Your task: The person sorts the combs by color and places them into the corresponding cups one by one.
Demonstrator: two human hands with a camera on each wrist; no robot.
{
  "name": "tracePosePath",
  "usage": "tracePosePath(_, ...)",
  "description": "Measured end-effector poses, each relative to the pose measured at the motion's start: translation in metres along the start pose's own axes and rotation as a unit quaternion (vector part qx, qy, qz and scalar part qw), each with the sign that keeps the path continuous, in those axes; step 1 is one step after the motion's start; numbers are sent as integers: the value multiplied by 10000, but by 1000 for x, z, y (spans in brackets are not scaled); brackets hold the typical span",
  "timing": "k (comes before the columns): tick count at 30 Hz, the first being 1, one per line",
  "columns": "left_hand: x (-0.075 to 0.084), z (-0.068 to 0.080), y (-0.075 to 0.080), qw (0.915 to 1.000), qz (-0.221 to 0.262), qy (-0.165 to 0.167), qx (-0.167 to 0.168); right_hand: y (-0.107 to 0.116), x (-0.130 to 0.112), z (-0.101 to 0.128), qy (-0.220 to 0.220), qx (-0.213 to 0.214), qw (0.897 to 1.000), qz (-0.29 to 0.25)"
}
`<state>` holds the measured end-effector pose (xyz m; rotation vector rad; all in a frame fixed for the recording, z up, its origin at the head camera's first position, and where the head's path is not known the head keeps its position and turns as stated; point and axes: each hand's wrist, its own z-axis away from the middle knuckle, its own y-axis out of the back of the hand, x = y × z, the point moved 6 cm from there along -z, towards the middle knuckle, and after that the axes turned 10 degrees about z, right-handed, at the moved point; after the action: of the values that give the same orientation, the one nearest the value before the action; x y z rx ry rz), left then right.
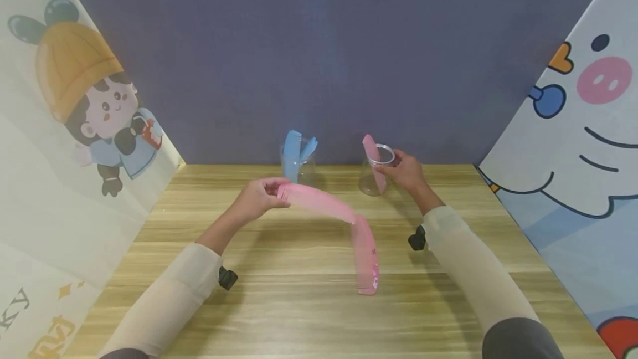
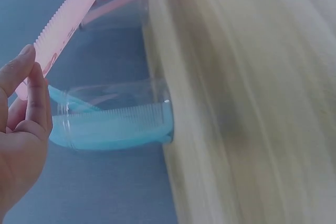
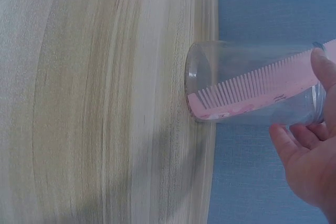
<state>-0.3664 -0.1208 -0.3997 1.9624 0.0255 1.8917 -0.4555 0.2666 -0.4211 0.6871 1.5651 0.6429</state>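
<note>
Smooth pink plastic combs (image 1: 319, 201) are showing beside clear glossy plastic cups (image 1: 375, 173) on the matt wood-grain desk (image 1: 299, 303).

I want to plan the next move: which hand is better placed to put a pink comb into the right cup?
Left. The left hand already holds a pink comb; the right hand is busy at the cup.

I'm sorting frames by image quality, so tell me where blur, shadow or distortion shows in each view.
Head view: sharp, evenly lit, soft shadows under both arms on the table; the side walls splay outward from wide-angle distortion. Left wrist view: the table is streaked with motion blur, while the left hand and the cup of blue combs stay fairly clear. Right wrist view: mild blur on the wood, pink comb crisp.
</note>
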Motion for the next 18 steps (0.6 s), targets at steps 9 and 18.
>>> tracePosePath(9, 28, -24, -10, 9982, 479, -346, 125, -1, 2, 1, 27, 38, 10000, 80)
tracePosePath(18, 61, -59, -16, 9942, 623, -789, 392, 0, 0, 0, 54, 119, 9999, 113)
